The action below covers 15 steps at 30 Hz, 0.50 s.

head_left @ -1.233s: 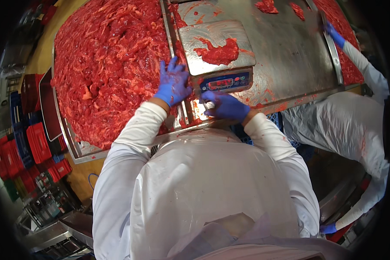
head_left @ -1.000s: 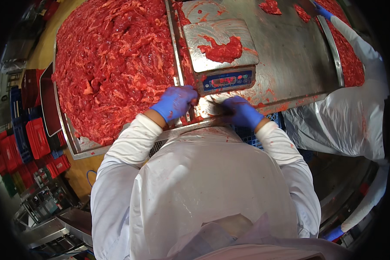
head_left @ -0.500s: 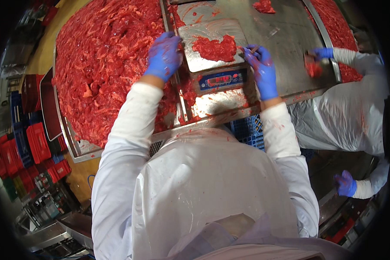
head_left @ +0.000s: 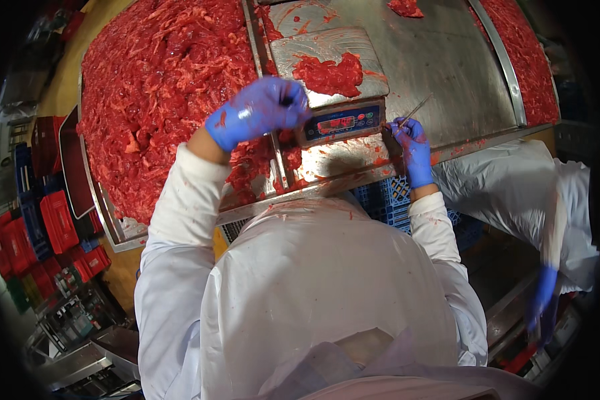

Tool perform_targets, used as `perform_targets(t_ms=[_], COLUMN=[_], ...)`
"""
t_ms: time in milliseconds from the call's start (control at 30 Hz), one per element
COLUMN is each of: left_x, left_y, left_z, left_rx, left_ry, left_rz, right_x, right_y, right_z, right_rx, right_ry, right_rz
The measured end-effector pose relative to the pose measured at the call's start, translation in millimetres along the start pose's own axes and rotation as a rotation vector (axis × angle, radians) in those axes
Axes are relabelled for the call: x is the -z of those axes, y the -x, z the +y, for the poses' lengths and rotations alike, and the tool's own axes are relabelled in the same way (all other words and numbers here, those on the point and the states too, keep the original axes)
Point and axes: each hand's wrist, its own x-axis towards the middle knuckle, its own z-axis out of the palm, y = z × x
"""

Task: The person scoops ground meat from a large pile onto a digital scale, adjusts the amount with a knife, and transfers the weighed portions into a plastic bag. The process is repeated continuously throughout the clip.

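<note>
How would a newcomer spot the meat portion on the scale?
Right of the big meat heap is a steel table. On it, near the heap, stands a scale with a blue front panel. The meat portion lies on top of it, whereas the loose piece at the picture's top edge rests on the table.

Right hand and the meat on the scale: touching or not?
Apart. The head view shows the right hand beside the scale's near right corner, with bare plate plainly between it and the meat.
</note>
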Motion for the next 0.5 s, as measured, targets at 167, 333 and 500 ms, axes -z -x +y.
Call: perform_targets(t_ms=[167, 333, 500], left_x=[13.4, -45.1, -59.1], left_y=[-31.0, 3.9, 16.9], left_z=[-45.9, -94.7, -111.2], left_rx=[-0.108, 0.078, 0.038], left_ry=[-0.828, -1.497, -1.213], left_rz=[0.549, 0.223, 0.066], right_x=[-23.1, -5.1, -11.0], right_y=[4.1, 10.3, 14.3], right_z=[-18.3, 1.0, -3.0], right_rx=[0.034, -0.047, 0.030], right_ry=[0.091, 0.185, 0.137], right_rz=[-0.104, -0.126, -0.228])
